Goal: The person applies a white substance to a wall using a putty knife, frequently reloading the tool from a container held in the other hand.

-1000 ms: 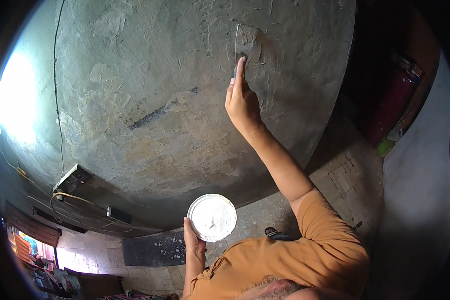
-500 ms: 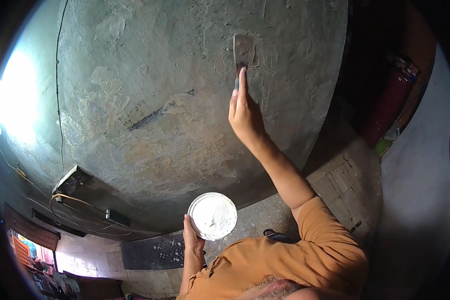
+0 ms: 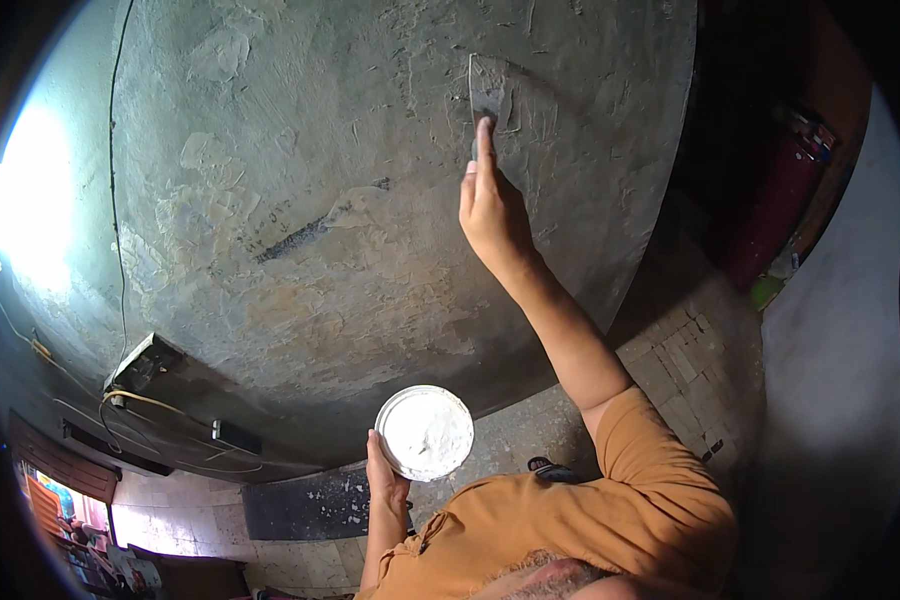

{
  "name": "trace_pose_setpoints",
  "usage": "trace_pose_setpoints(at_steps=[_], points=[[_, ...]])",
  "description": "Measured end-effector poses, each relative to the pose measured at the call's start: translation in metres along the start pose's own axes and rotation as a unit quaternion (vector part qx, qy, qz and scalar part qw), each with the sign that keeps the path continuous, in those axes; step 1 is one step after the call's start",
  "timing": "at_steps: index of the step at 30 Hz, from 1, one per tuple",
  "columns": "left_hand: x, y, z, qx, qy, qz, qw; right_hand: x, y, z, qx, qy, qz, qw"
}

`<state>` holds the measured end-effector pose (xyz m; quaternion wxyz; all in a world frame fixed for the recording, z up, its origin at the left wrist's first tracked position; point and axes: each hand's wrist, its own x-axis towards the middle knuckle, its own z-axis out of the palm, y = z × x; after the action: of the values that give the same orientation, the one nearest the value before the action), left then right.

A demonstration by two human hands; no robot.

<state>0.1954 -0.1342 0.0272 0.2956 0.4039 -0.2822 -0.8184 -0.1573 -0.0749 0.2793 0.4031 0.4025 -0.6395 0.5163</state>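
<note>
My right hand is raised to the grey plastered wall, its fingers closed round the handle of a putty knife. One finger lies stretched along the knife toward its blade. The flat blade points up and lies against the wall, among ridges and smears of plaster. Lower down, in front of me, my left hand supports a round tub from its left side and below. White paste fills the tub's top. Most of the left fingers are hidden beneath it.
A switch box with loose cables sticks out from the wall at lower left. A bright light glares at far left. To the right stand a dark red cylinder and a pale wall. Tiled floor runs below.
My right hand has slid the putty knife slightly upward along the wall. The left hand and the tub stay in place.
</note>
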Motion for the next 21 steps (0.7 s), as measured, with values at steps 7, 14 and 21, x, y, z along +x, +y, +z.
trace_pose_setpoints(at_steps=[7, 14, 21], points=[[0.011, -0.007, -0.004, -0.012, -0.015, -0.007, 1.000, -0.044, -0.011, 0.013, -0.004, -0.117, 0.014, 0.993], [0.010, -0.004, -0.003, -0.012, -0.029, -0.007, 0.999, -0.006, 0.010, -0.001, -0.001, -0.017, 0.009, 1.000], [0.013, -0.010, -0.009, -0.023, -0.017, -0.007, 1.000, -0.052, 0.020, -0.039, 0.113, -0.152, -0.016, 0.982]])
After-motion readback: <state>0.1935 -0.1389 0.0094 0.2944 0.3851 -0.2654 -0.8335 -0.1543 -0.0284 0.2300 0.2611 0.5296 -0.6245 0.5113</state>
